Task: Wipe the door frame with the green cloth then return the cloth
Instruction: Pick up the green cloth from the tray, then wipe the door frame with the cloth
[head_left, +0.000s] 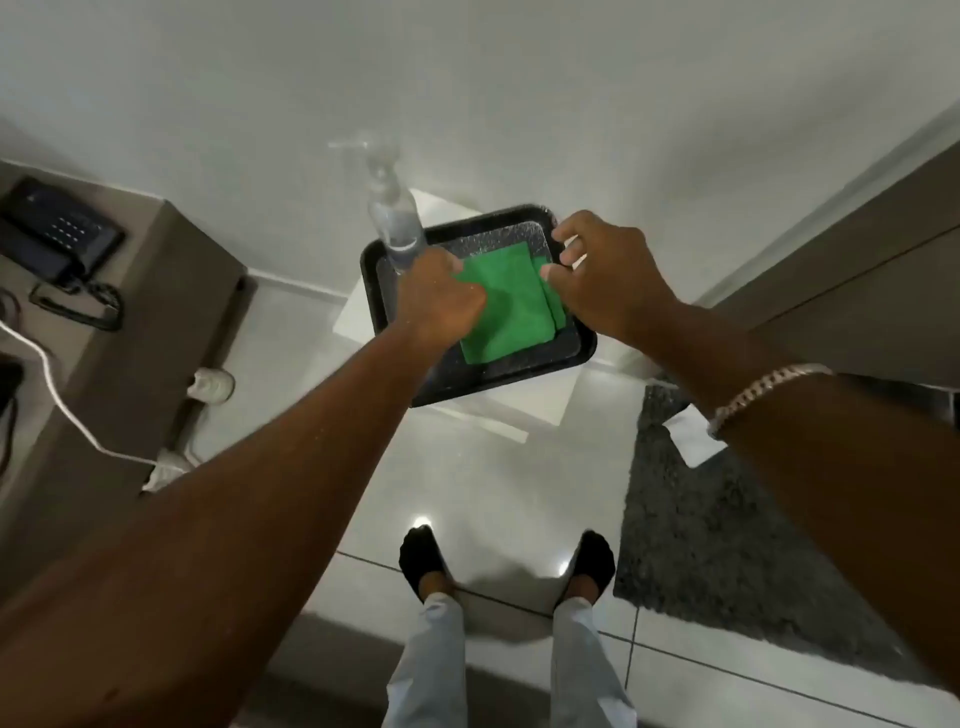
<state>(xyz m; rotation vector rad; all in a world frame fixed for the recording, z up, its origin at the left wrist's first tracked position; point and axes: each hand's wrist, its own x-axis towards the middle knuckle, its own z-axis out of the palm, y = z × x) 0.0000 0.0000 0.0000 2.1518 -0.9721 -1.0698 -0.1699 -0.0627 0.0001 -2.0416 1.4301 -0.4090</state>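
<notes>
A folded green cloth (506, 306) lies flat in a black tray (524, 382) on a white stool (540, 405). My left hand (441, 299) rests on the cloth's left edge with its fingers curled over the upper left corner. At the right edge, the thumb and fingertips of my right hand (602, 270) pinch the cloth's folded layers. A clear spray bottle (395, 221) stands upright in the tray's far left corner, just behind my left hand. A brown door panel (857, 270) runs along the right side.
A brown counter (130, 322) at the left carries a black telephone (57, 228) and a white cable. A dark grey mat (727, 530) lies on the glossy tiled floor at the right. My feet in black socks (423, 558) stand just before the stool. A white wall is behind.
</notes>
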